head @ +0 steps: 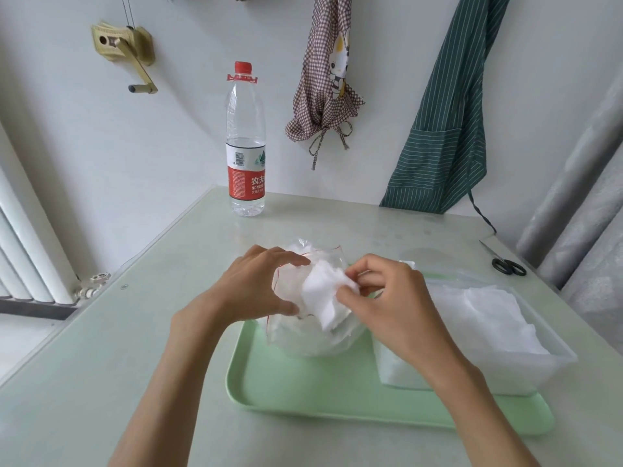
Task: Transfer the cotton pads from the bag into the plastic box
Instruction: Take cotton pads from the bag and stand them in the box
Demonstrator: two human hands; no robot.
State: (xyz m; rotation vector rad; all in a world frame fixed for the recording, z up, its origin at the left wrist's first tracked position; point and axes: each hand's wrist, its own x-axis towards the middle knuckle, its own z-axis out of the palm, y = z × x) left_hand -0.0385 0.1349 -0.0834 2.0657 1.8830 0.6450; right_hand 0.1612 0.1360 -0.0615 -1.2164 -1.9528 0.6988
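Note:
A clear plastic bag (303,338) with a red zip line sits on the left part of a pale green tray (303,392). My left hand (256,284) grips the bag's open mouth from the left. My right hand (387,291) pinches a bunch of white cotton pads (323,294) that stick out of the bag's opening. To the right on the tray stands a translucent plastic box (553,365) with white cotton pads (485,318) lying flat inside it.
A water bottle (246,143) with a red cap stands at the table's far edge. Black-handled scissors (505,262) lie at the far right. Two aprons (448,123) hang on the wall behind. A radiator (23,251) stands left of the table.

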